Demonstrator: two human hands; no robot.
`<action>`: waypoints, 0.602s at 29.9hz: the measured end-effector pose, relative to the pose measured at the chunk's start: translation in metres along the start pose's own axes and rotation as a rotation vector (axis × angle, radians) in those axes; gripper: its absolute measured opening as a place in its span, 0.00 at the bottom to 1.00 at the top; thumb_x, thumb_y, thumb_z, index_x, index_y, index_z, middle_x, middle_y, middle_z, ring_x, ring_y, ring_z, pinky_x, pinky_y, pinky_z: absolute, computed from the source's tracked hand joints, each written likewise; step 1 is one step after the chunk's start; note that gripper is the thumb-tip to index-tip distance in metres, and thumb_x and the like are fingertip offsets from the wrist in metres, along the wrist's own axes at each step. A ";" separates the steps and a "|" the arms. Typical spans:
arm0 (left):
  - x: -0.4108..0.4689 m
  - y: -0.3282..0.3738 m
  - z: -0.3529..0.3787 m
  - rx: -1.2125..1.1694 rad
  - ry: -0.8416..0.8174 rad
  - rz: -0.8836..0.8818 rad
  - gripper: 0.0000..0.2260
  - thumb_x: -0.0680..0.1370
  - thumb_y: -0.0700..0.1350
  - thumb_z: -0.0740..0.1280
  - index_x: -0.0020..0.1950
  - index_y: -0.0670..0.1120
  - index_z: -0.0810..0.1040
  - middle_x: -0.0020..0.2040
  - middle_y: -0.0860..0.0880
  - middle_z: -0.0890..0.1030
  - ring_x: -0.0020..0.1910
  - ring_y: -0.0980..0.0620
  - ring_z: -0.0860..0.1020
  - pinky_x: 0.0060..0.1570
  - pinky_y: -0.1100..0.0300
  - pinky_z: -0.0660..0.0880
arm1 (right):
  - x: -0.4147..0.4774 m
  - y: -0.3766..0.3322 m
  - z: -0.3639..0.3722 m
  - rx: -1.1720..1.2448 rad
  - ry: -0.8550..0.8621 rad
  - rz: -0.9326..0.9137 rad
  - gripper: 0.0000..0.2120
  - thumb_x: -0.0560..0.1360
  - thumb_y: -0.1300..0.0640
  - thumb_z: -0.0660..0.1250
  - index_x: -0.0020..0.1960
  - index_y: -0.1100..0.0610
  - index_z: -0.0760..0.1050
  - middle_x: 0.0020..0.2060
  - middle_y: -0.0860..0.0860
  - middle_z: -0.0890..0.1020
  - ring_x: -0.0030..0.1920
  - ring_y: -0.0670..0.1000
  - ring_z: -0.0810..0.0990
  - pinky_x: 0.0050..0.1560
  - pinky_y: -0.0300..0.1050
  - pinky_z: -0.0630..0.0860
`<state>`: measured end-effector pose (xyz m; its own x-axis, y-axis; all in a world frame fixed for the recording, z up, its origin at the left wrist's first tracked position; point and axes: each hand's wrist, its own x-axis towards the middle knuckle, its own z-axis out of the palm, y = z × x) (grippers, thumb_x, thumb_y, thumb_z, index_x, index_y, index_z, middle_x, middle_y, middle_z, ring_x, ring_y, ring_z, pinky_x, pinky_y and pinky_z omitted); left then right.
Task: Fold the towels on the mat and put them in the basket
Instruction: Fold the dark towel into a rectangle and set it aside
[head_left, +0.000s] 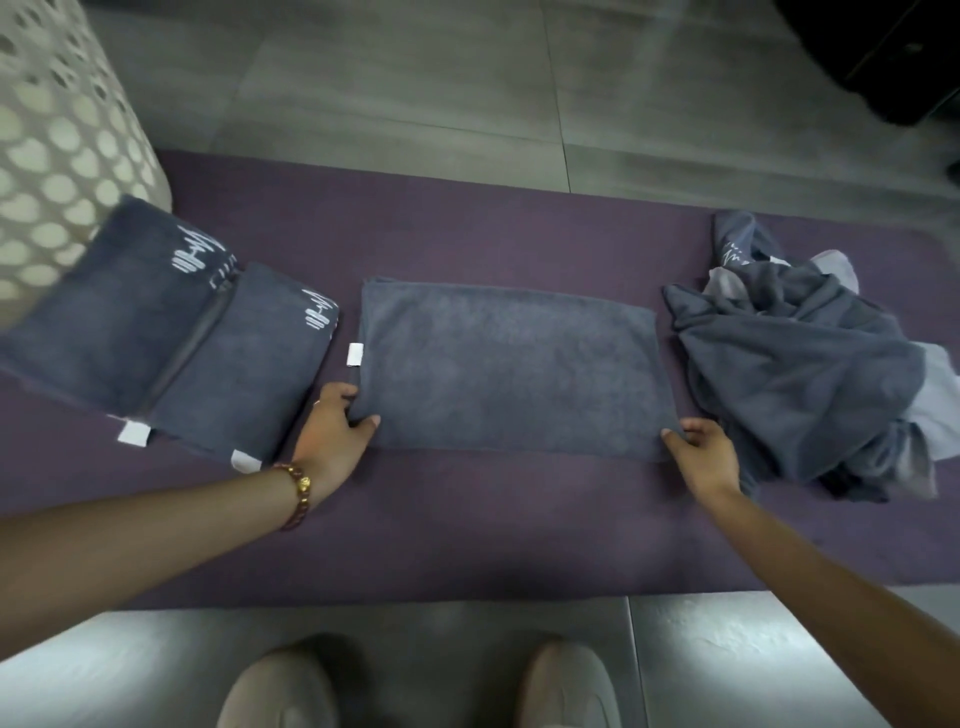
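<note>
One towel (509, 369) is lying flat in the middle of the mat (467, 535), and both hands are holding it at its near edge. The left hand (337, 431) is pinching the near-left corner, with the thumb on top and the fingers curled under the cloth. The right hand (706, 457) is pinching the near-right corner in the same way. I think the hands are taking both corners together so that the edge will lift evenly and the next fold will come out straight. The towel is looking dark grey and soft, and it is forming a wide rectangle that seems already doubled, because its edges are looking thick. A small white label (355, 355) is sticking out at its left side. Just beside it on the left, two folded towels (156, 332) are lying one partly over the other, with white print at their far ends. They are probably waiting there because the basket (57, 145) is standing close, at the far-left end of the mat. On the right, a heap (795, 374) of crumpled towels is lying very near the right hand, not yet folded. A bead bracelet (298, 491) is sitting on the left wrist, and two shoes (280, 691) are showing on the grey floor (415, 93).
</note>
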<state>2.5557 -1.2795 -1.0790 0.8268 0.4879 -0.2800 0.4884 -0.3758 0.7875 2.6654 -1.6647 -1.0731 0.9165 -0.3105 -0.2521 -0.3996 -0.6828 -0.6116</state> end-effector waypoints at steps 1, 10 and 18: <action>0.002 0.000 -0.002 0.023 -0.003 0.002 0.19 0.75 0.39 0.69 0.64 0.39 0.68 0.58 0.41 0.75 0.59 0.44 0.74 0.55 0.59 0.68 | 0.000 0.001 -0.001 0.001 0.003 0.005 0.14 0.74 0.58 0.70 0.56 0.65 0.74 0.49 0.60 0.81 0.53 0.57 0.79 0.55 0.48 0.72; -0.003 -0.003 -0.019 0.107 -0.019 0.312 0.17 0.77 0.38 0.66 0.64 0.42 0.66 0.46 0.46 0.76 0.43 0.47 0.76 0.48 0.51 0.73 | -0.005 0.002 -0.019 0.280 -0.159 0.016 0.12 0.79 0.60 0.62 0.39 0.53 0.64 0.30 0.52 0.69 0.18 0.41 0.66 0.20 0.34 0.66; 0.005 0.005 -0.019 0.032 -0.002 0.290 0.14 0.79 0.38 0.61 0.64 0.41 0.65 0.39 0.53 0.69 0.36 0.56 0.70 0.43 0.61 0.65 | -0.003 -0.016 -0.011 0.387 -0.079 0.062 0.10 0.79 0.59 0.64 0.55 0.59 0.63 0.40 0.51 0.75 0.17 0.46 0.74 0.18 0.40 0.74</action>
<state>2.5572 -1.2636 -1.0659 0.9336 0.3553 -0.0465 0.2400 -0.5239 0.8172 2.6688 -1.6600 -1.0544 0.8956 -0.2807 -0.3451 -0.4315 -0.3600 -0.8272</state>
